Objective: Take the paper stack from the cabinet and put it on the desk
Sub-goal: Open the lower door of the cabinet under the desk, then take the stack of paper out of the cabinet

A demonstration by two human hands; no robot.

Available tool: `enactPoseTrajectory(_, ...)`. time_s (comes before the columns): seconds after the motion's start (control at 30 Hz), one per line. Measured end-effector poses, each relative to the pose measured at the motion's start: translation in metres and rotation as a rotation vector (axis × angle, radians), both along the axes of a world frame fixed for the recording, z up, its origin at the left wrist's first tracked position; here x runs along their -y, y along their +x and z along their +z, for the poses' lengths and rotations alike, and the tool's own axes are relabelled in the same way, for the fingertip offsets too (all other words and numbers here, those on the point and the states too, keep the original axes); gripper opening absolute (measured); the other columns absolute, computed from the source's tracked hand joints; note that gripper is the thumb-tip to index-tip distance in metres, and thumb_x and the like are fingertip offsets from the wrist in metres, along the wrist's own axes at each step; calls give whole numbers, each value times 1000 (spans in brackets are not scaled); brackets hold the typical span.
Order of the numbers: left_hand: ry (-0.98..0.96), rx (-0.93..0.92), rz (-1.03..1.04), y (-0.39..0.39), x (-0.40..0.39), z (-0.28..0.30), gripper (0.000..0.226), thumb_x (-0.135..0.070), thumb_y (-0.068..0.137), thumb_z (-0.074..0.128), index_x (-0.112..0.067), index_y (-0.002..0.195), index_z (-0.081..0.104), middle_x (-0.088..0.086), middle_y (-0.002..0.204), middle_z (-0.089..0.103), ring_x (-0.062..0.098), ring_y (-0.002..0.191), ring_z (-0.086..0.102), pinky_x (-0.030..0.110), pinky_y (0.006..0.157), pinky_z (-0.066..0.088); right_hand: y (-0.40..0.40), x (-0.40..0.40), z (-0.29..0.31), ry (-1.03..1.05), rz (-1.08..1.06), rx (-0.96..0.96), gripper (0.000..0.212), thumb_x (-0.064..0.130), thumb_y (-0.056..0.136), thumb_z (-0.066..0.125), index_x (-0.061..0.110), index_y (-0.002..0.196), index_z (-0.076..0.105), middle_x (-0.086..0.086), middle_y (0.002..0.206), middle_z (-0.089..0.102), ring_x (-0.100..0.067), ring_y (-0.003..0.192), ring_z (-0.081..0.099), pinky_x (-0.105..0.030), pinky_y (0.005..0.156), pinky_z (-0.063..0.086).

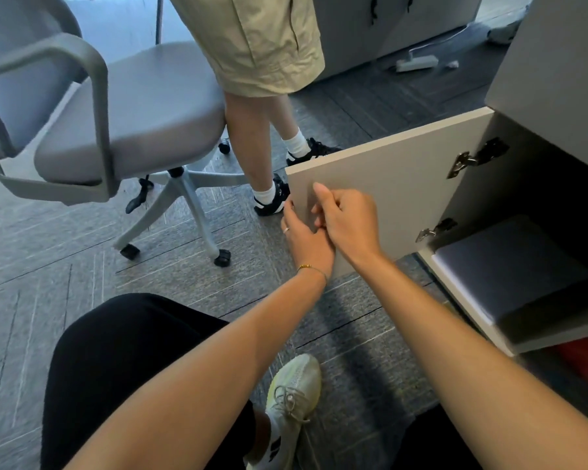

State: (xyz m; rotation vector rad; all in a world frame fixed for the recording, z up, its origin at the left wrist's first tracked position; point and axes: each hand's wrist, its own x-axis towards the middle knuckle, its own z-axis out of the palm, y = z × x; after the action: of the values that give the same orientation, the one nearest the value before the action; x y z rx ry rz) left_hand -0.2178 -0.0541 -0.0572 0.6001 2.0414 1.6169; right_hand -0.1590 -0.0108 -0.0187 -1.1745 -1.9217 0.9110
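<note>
The low cabinet's white door [404, 171] stands swung open to the left. My left hand [306, 239] wraps around the door's free edge from outside. On the door's inner face near that same edge, my right hand [345, 220] rests with fingers curled. Inside the cabinet [462, 300], a flat pale grey-white stack, the paper stack [513, 266], lies on a shelf. Neither hand touches it.
A grey office chair [126, 120] on castors stands at the left. Another person's legs [269, 154] in beige shorts and black shoes stand just behind the door. A power strip [416, 62] lies on the carpet farther back. Something red [584, 357] sits under the shelf.
</note>
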Motion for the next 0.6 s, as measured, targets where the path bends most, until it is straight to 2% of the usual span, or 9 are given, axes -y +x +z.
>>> enactPoseTrajectory(0.13, -72, -13, -17, 41, 24, -12, 85, -8, 87, 61, -39, 155, 19, -9, 157, 22, 15, 117, 56, 36, 103, 51, 32, 7, -29, -78, -102, -49, 57, 49, 103, 46, 17, 69, 78, 4, 62, 75, -13, 65, 72, -40, 75, 58)
enactPoseTrajectory(0.23, -92, -64, -119, 80, 28, -36, 88, -3, 86, 62, -40, 153, 19, -13, 158, 15, 21, 130, 53, 36, 105, 48, 66, 10, -42, -121, -181, -86, 50, 44, 105, 48, 15, 80, 82, 2, 73, 79, -14, 71, 73, -39, 77, 57)
enactPoseTrajectory(0.27, -121, -73, -146, 94, 23, -39, 83, -6, 88, 61, -38, 153, 21, -11, 159, 17, 20, 130, 53, 32, 101, 48, 79, 10, -46, -127, -205, -84, 49, 42, 105, 48, 13, 85, 82, 1, 78, 81, -14, 75, 73, -37, 77, 57)
enactPoseTrajectory(0.33, -151, -46, -248, 119, 11, -46, 60, -19, 96, 56, -37, 148, 33, -9, 154, 30, 6, 117, 58, 18, 91, 45, 105, 7, -52, -117, -265, -64, 47, 40, 106, 48, 13, 89, 82, -1, 85, 82, -17, 82, 75, -35, 78, 56)
enactPoseTrajectory(0.4, -167, -72, -359, 142, -7, -53, 27, -39, 99, 47, -41, 125, 55, -11, 132, 54, -6, 96, 64, 11, 76, 48, 130, 0, -61, -98, -355, -65, 44, 39, 104, 47, 14, 87, 78, -1, 82, 79, -19, 81, 73, -38, 77, 55)
enactPoseTrajectory(0.47, -149, -208, -469, 162, -29, -67, 22, -44, 98, 46, -38, 110, 63, -11, 116, 64, 1, 96, 66, 14, 76, 49, 156, -11, -71, -101, -469, -85, 38, 34, 104, 48, 15, 88, 77, 1, 83, 78, -16, 81, 71, -38, 78, 54)
enactPoseTrajectory(0.53, -115, -219, -639, 178, -50, -79, 21, -29, 98, 51, -35, 116, 60, -19, 114, 62, -3, 95, 61, 9, 78, 47, 180, -23, -82, -116, -578, -116, 32, 27, 103, 50, 18, 92, 78, 4, 88, 79, -13, 85, 70, -34, 81, 53)
enactPoseTrajectory(0.57, -104, -245, -715, 183, -61, -90, 26, -27, 96, 51, -35, 119, 58, -21, 114, 62, -3, 93, 63, 13, 79, 51, 191, -28, -90, -132, -623, -142, 30, 24, 102, 51, 19, 93, 79, 5, 91, 79, -11, 87, 71, -33, 83, 54)
enactPoseTrajectory(0.6, -137, -277, -792, 186, -72, -97, 34, -25, 91, 51, -34, 123, 57, -19, 119, 62, 3, 96, 66, 23, 82, 56, 200, -33, -97, -153, -664, -172, 29, 22, 102, 51, 18, 95, 79, 5, 92, 79, -11, 89, 71, -33, 84, 54)
